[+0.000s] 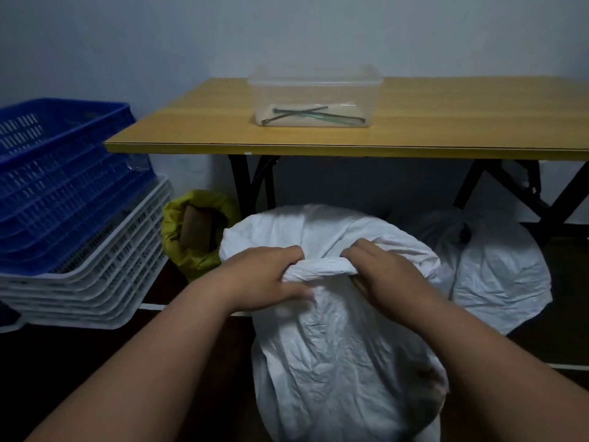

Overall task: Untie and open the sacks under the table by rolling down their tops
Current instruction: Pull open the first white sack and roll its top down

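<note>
Below the yellow wooden surface (414,122), both hands, left hand (264,279) and right hand (385,272), curl their fingers (291,252) round the rolled rim of the white woven plastic sack (334,346); rolling-down is underway, and next the roll likely needs turning further outward.

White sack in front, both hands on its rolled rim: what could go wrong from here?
1. Both the left hand and right hand grip only the near rim of the white sack; the far rim stands higher, so the roll may come out uneven.
2. The second white sack behind still looks tied and could be missed.
</note>
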